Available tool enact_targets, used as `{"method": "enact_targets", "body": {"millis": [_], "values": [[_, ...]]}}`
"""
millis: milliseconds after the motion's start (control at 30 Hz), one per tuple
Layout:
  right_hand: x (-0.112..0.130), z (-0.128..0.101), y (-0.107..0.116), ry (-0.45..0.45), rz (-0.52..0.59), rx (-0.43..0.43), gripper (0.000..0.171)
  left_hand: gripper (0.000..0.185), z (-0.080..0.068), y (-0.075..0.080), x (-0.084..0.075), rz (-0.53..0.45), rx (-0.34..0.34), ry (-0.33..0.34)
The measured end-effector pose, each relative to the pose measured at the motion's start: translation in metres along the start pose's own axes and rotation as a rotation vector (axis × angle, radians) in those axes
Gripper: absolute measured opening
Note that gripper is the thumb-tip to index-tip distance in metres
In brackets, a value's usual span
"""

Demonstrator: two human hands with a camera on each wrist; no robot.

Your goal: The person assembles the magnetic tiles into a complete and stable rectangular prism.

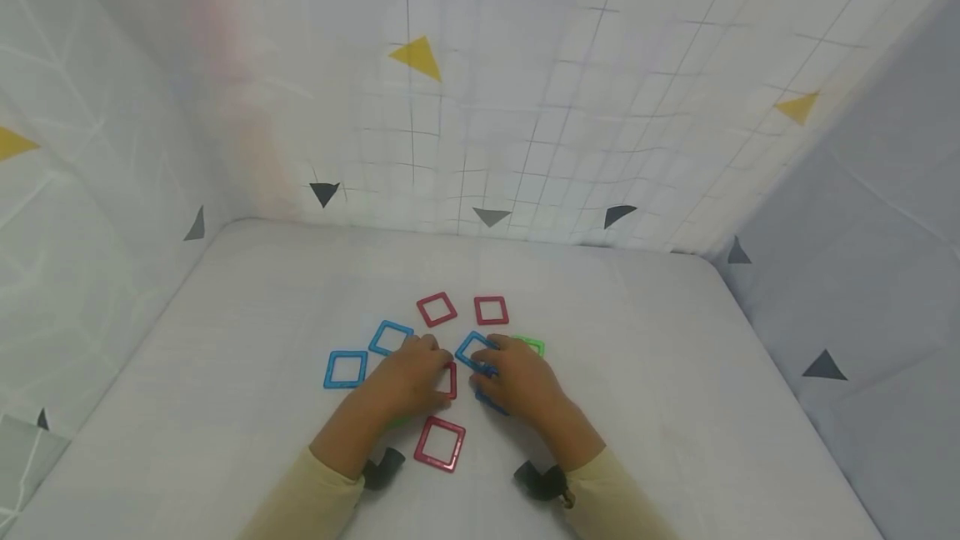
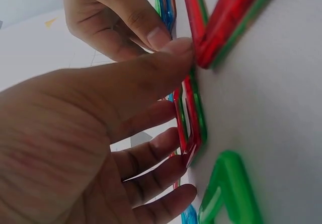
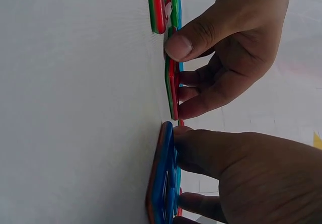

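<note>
My left hand [image 1: 412, 377] pinches a red square magnetic tile [image 1: 453, 382] lying on the white surface, thumb at its near side and fingers at its far side. In the left wrist view, this red tile [image 2: 190, 116] has a green underside. Just to the right, my right hand [image 1: 521, 377] holds a dark blue square tile [image 1: 491, 403], thumb at its edge in the right wrist view. The fingers of that hand also overlap a lighter blue tile [image 1: 464, 343]. Both hands partly cover the tiles they hold.
Two red tiles, one left [image 1: 431, 298] and one right [image 1: 491, 299], lie beyond the hands. Two blue tiles [image 1: 347, 353] lie left. A green tile [image 1: 534, 342] shows behind the right hand, another green piece [image 1: 400, 421] under the left wrist. One red tile [image 1: 422, 437] lies nearest.
</note>
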State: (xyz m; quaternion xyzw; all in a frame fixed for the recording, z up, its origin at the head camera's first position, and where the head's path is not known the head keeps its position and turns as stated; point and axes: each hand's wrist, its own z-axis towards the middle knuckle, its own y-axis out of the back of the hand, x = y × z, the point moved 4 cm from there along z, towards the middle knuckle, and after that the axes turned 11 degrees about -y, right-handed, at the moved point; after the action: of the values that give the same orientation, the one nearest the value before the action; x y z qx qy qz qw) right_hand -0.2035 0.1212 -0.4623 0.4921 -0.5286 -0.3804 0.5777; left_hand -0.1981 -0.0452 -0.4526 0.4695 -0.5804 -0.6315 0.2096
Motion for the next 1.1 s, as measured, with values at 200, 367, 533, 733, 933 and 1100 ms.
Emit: {"method": "enact_targets", "body": {"millis": [200,367,533,733,933,1100], "values": [[0.0007,0.0002,-0.0013,-0.016,-0.013,-0.012,0.033,0.063,0.001,-0.0016,0.0002,0.007,-0.001,0.007],[0.0014,0.0005,-0.001,-0.007,-0.035,-0.045,0.029,0.061,0.0025,-0.0028,0.0002,0.015,-0.004,0.001],[0.0015,0.0006,0.0,0.002,-0.03,-0.079,0.023,0.059,0.0027,-0.0018,-0.0005,0.018,-0.017,0.003],[0.0006,0.0009,-0.0004,-0.003,-0.002,-0.098,0.018,0.056,0.002,-0.0004,-0.0024,0.028,-0.013,0.014],[-0.0008,0.0018,-0.0018,-0.006,0.017,-0.097,0.026,0.054,0.0016,-0.0001,-0.003,0.049,-0.017,0.029],[-0.0026,0.0035,-0.0021,-0.001,0.028,-0.064,0.032,0.054,0.001,0.0009,-0.002,0.066,-0.029,0.04]]}}
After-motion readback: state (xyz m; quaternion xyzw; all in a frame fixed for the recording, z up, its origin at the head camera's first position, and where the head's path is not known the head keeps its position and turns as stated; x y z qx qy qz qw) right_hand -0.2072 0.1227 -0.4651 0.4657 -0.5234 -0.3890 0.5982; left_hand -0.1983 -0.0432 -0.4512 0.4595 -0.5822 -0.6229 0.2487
